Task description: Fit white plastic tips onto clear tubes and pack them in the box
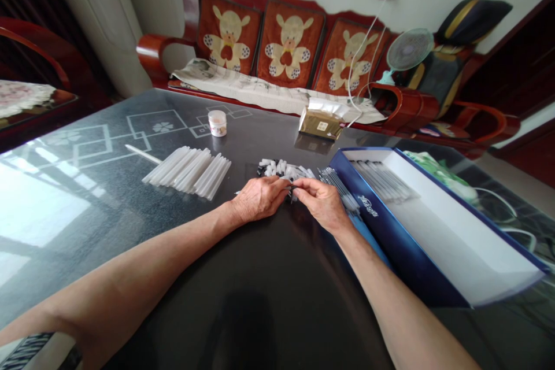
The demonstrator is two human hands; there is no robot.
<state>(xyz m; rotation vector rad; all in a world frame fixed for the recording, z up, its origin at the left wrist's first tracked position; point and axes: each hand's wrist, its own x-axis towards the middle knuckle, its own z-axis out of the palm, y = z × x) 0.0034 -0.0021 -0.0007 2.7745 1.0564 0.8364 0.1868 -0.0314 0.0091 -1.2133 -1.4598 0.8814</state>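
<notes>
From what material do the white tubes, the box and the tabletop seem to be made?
White tubes: probably plastic, slightly translucent with a soft sheen.
Box: likely cardboard, glossy blue outside and white inside, with thin flat walls.
Tabletop: glass or polished stone, perhaps; its smooth surface reflects bright patches.

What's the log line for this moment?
right hand: pinching small dark piece; left hand: close by; beyond: small white pieces; left: pale tubes; right: blue box

You see a dark desk [312, 295] with pale-lined squares, translucent whitish tubes [188, 171], small black and white pieces [281, 168], a blue box [381, 231] white inside, a gold tissue box [319, 126], and cream animal-patterned rust-brown cushions [288, 40].
</notes>
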